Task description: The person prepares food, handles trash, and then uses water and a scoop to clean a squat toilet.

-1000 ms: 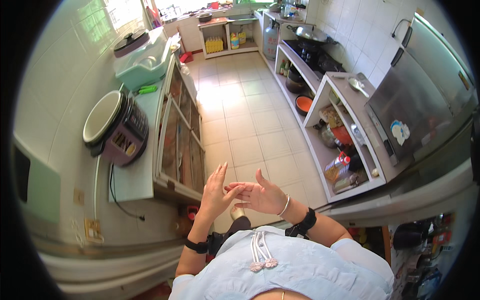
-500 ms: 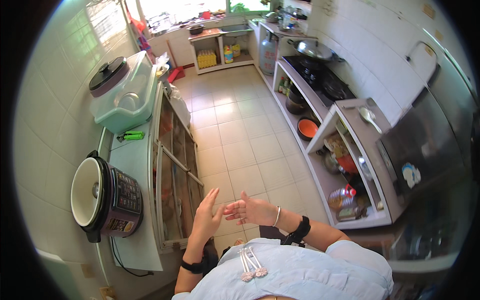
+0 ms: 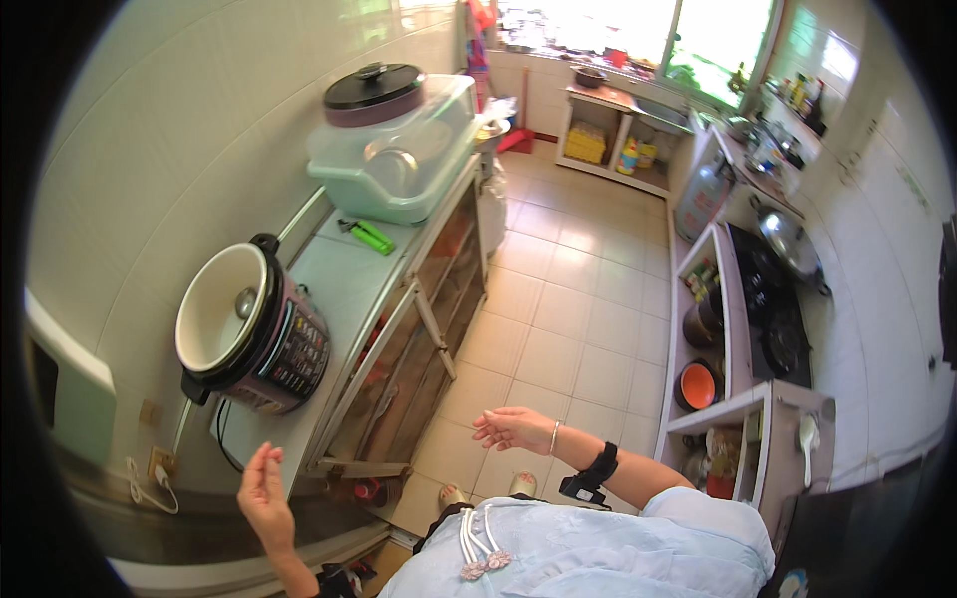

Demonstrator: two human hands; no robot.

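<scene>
My left hand (image 3: 265, 498) is raised near the front end of the cabinet, just below the electric pressure cooker (image 3: 304, 349). Its fingers are stretched and close together, with nothing visible in them. The cooker stands without its lid, and a round metal piece (image 3: 245, 302) shows inside its pale inner pot. My right hand (image 3: 516, 429) hangs over the floor in front of my body. Its fingers are extended, slightly bent, and free of any object.
A green-handled tool (image 3: 371, 237) lies on the cabinet top (image 3: 334, 261). Behind it a translucent green bin (image 3: 399, 169) carries a dark lid (image 3: 374, 88). Across the tiled floor (image 3: 558, 299) runs a counter with a stove (image 3: 773, 309), a lidded wok (image 3: 790, 242) and a white spoon (image 3: 808, 439).
My hands have moved apart; the left went left toward the cooker's side. The view has turned left, bringing the wall socket and a pale appliance edge further into sight.
</scene>
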